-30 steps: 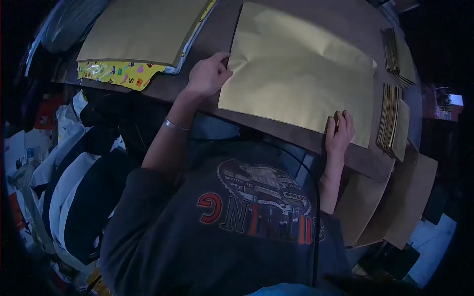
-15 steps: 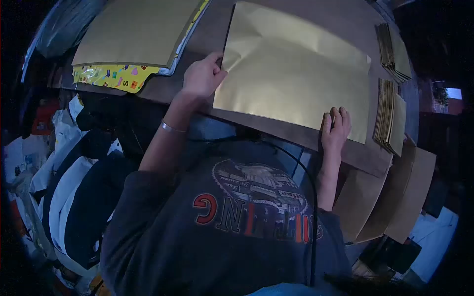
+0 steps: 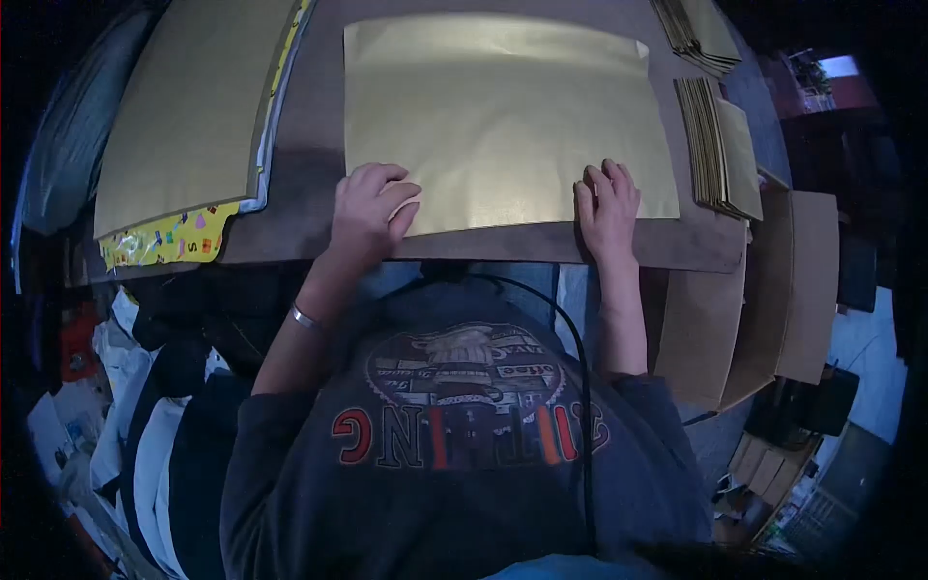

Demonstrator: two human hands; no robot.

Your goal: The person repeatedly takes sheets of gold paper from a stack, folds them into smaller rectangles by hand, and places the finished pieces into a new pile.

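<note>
A large gold-brown paper sheet (image 3: 503, 116) lies on the brown table, its near edge close to the table's front edge. At the sheet's near left corner is my left hand (image 3: 375, 208), with its fingers curled and the thumb near the index finger; what it pinches, if anything, is too small to make out. My right hand (image 3: 609, 205) rests on the near edge towards the right, palm down with its fingers apart. Slight waves show in the sheet, and its far right corner is a little bent.
On the left lies a stack of brown board (image 3: 193, 116) over yellow printed wrapping (image 3: 174, 237). Folded brown paper bundles (image 3: 720, 145) (image 3: 698, 34) sit at the right. An open cardboard box (image 3: 764, 290) stands below the table's right end.
The sheet now lies squarer to the table edge. My left hand has moved down from its left side to the near left corner. The whole view has turned a little.
</note>
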